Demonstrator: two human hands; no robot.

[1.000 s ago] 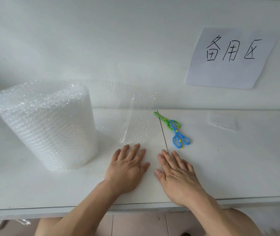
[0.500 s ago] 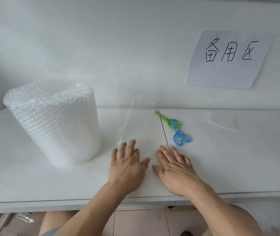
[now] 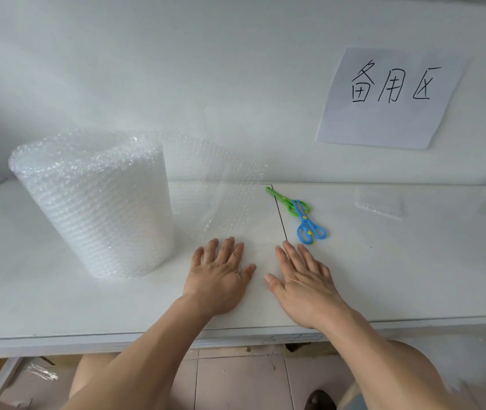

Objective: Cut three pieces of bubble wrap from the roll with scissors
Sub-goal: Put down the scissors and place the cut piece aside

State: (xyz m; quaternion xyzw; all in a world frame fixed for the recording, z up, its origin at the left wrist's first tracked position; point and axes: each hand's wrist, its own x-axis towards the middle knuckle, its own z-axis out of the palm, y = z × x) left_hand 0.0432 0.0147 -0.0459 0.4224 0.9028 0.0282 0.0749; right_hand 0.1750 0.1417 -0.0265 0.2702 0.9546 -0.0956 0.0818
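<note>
Bubble wrap roll (image 3: 93, 208) stands upright at the table's (image 3: 413, 276) left, its loose sheet (image 3: 229, 202) trailing rightward toward the person. Both hands — left hand (image 3: 218, 276) and right hand (image 3: 303, 285) — lie flat, fingers spread, side by side and gripping nothing. Two pairs of scissors (image 3: 300, 214) wait just beyond the right fingertips — placed, it seems, for an easy reach once cutting starts.
</note>
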